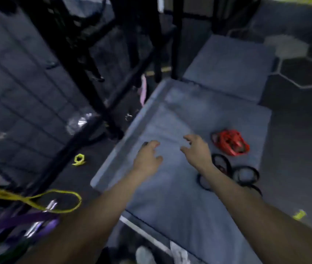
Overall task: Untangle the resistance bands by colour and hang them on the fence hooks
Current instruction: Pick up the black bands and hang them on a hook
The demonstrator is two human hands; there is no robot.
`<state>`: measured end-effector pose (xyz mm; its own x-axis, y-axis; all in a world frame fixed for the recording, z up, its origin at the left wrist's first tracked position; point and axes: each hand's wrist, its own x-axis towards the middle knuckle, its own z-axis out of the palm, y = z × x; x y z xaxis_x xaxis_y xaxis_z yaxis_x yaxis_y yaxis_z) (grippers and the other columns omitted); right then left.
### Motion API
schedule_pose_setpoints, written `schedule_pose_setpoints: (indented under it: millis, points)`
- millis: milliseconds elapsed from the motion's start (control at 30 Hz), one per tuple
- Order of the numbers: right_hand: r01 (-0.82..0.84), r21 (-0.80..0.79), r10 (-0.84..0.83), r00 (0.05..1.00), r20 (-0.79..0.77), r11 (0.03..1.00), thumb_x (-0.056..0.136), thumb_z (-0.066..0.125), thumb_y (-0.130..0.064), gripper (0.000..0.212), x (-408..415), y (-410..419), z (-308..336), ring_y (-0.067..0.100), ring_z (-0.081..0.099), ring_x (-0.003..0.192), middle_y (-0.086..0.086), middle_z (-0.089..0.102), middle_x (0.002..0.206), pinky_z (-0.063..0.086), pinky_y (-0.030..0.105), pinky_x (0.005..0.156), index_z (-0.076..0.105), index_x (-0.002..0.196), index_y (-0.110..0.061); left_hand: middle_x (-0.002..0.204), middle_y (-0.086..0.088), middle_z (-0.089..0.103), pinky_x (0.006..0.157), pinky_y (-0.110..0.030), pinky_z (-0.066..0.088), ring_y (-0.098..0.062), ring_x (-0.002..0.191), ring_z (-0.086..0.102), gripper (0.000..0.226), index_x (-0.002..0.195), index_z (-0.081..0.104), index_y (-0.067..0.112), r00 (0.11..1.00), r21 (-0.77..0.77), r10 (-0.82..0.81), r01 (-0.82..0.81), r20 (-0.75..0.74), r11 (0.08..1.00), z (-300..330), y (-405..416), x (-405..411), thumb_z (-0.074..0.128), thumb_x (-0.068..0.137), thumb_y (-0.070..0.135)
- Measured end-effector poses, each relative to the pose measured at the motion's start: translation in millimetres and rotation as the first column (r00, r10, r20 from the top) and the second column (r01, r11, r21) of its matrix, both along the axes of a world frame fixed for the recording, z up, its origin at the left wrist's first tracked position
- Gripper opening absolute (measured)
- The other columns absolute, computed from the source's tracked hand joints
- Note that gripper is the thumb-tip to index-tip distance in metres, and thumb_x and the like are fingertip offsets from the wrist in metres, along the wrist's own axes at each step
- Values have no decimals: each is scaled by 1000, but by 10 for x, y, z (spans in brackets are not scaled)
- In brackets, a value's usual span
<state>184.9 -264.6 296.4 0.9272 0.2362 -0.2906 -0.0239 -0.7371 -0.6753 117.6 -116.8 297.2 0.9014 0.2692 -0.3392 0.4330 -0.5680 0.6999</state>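
Reaching over the blue mat (pixel 180 187), my left hand (pixel 147 159) and right hand (pixel 197 151) are spread and hold nothing. Beside my right lie the red bands (pixel 230 142) (soft, light, springy); I'd pinch one outer loop.

A blue-grey padded mat (pixel 170 187) fills the middle of the frame, lying on a dark floor (pixel 294 149) that shows pale hexagon outlines at the upper right. A second mat of the same colour (pixel 227 67) sits just beyond it, toward the upper right. On the near mat, right of centre, lies a bundled red band (pixel 230 142); just below it rest several black bands (pixel 235 172) in overlapping loops, close to the mat's right edge. On the floor left of the mat lies a small coiled yellow band (pixel 79 160). A small yellow scrap (pixel 299 214) lies on the floor at the lower right.
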Motion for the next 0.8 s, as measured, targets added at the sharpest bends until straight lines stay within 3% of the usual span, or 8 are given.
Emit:
schedule_pose_setpoints:
  millis: [233, 500, 667, 800]
  points:
    - [334, -118, -350, 922, -164, 935, 84, 64, -14, 46, -161, -1068, -1176, 29, 51, 121, 11, 56, 130, 44, 36, 97, 54, 129, -8, 128, -12, 48, 95, -27, 42, -23, 111, 55, 46, 129, 48, 8, 944, -47, -279, 275, -175, 960, -1185, -682, 346, 61, 85, 9]
    - [500, -217, -535, 832, -148, 838, 86, 63, -15, 43, -347, -1633, -2173, 33, 49, 118, 12, 54, 127, 43, 46, 100, 54, 128, -10, 125, -7, 48, 95, -30, 43, -21, 112, 55, 43, 126, 51, 12, 847, -34, -515, 515, -134, 856, -2291, -1272, 585, 63, 84, 12]
    - [533, -246, -568, 817, -99, 809, 87, 61, -12, 49, -310, -1770, -2646, 30, 40, 126, 11, 47, 135, 35, 36, 104, 48, 134, -10, 134, 5, 39, 97, -33, 44, -17, 122, 44, 56, 132, 44, 21, 719, 86, -692, 695, -67, 714, -2823, -1687, 665, 68, 81, 25]
    - [566, -230, -589, 807, -40, 792, 85, 58, -4, 50, -337, -1891, -2937, 28, 39, 125, 10, 46, 133, 34, 31, 103, 48, 134, -10, 146, 9, 26, 108, -34, 28, -14, 135, 27, 80, 142, 27, 26, 613, 250, -784, 778, -98, 577, -3158, -2038, 653, 72, 76, 32]
